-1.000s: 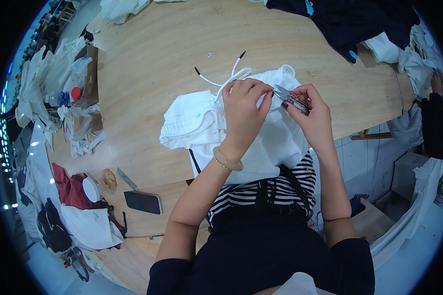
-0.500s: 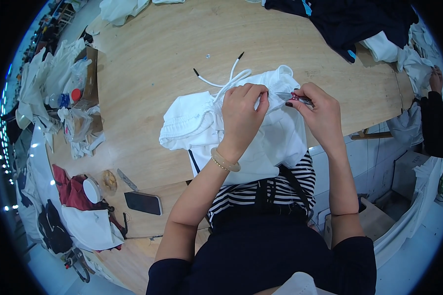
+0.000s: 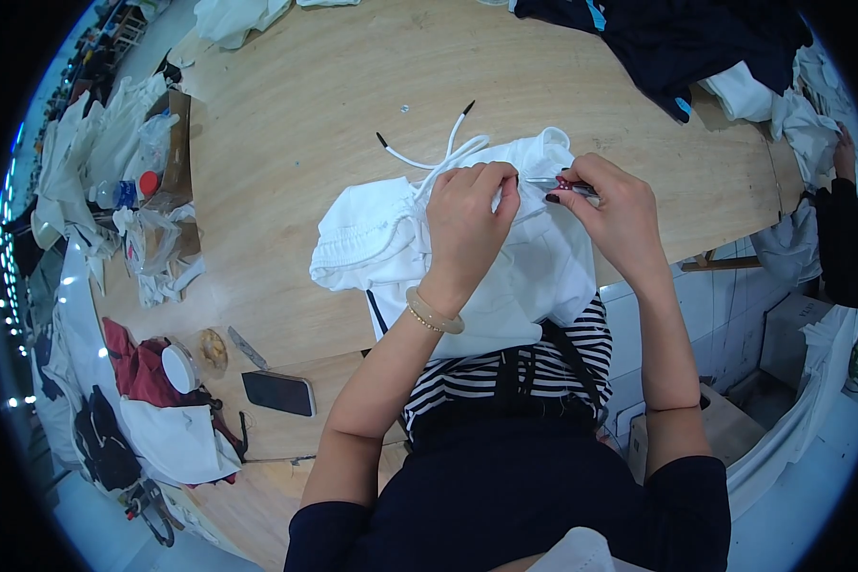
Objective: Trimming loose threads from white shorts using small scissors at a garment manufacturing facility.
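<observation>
Head view: the white garment (image 3: 467, 257) lay bunched on the near edge of the desk (image 3: 305, 124), hanging partly over it toward the person's lap.
Garment's long axis: ran roughly from 9 o'clock to 3 o'clock, gathered waistband at the 9 o'clock end.
Drawcord: the white drawcord (image 3: 434, 157) trailed off the garment toward 11 o'clock, its two dark tips lying on bare wood.
Left hand: the left hand (image 3: 467, 224) lay on top of the cloth, fingers (image 3: 500, 181) curled and pinching a fold at its 12 o'clock edge.
Right hand: the right hand (image 3: 615, 210) sat at 3 o'clock of the left, fingers pressed together around a small clipper (image 3: 567, 183) with a reddish grip.
Key relation: the clipper's tip pointed toward 9 o'clock, just beside the pinched fold; whether it touched the cloth could not be told.
Nearer hand: both were at the fold, the left one upon it.
Further out: a dark phone (image 3: 278, 393) lay at 8 o'clock; dark garments (image 3: 677, 38) were heaped at 1 o'clock.
</observation>
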`<state>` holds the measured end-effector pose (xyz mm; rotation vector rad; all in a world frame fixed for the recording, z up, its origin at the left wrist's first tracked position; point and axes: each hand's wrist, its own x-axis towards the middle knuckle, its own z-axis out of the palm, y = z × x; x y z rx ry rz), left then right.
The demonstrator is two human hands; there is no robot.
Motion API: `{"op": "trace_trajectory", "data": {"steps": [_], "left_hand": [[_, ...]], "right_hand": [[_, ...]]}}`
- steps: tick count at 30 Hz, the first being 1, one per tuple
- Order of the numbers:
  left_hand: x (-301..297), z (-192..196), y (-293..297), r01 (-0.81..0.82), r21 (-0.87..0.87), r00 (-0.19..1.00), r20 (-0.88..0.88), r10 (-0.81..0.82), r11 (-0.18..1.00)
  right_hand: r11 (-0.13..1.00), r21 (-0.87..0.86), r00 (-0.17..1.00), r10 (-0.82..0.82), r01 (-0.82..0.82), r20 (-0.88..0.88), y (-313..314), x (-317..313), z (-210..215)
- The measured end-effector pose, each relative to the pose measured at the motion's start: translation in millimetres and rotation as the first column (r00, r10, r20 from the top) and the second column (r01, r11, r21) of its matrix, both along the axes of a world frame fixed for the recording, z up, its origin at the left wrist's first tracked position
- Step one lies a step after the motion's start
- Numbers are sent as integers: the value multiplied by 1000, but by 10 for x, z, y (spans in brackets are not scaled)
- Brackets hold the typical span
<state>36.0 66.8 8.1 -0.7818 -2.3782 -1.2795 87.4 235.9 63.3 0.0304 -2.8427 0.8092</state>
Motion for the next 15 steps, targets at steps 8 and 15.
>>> {"op": "trace_trajectory", "data": {"steps": [8,15], "left_hand": [[2,14,4,8,16,1000,5,-8,1000],[-48,5,-88,0,96,986,165,-16,995]], "right_hand": [[999,36,999,24,-25,27,-40,-28,9],[994,-93,999,-48,48,5,-25,-29,-29]]}}
